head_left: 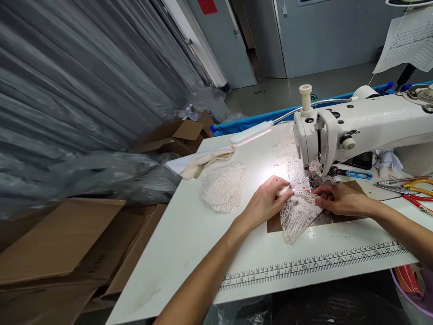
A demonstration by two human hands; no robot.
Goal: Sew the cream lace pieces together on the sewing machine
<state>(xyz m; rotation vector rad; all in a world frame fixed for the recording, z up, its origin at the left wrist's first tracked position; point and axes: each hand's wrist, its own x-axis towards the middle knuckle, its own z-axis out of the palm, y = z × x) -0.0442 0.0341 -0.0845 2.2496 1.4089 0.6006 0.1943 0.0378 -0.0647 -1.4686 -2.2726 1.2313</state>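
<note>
My left hand (267,201) and my right hand (338,199) both rest on a piece of white lace (297,215) lying flat on the white table (189,234). The lace's far end sits by the presser foot of a white sewing machine (358,126). My left fingers pinch the lace's left edge; my right fingers press down its right edge. A brown sheet (275,223) lies under the lace.
A pile of lace pieces (223,186) and folded cream fabric (203,161) lie to the left. Blue snips (355,174), red and yellow scissors (414,189) sit on the right. A ruler strip (314,264) runs along the front edge. Cardboard boxes (61,243) stand on the floor at left.
</note>
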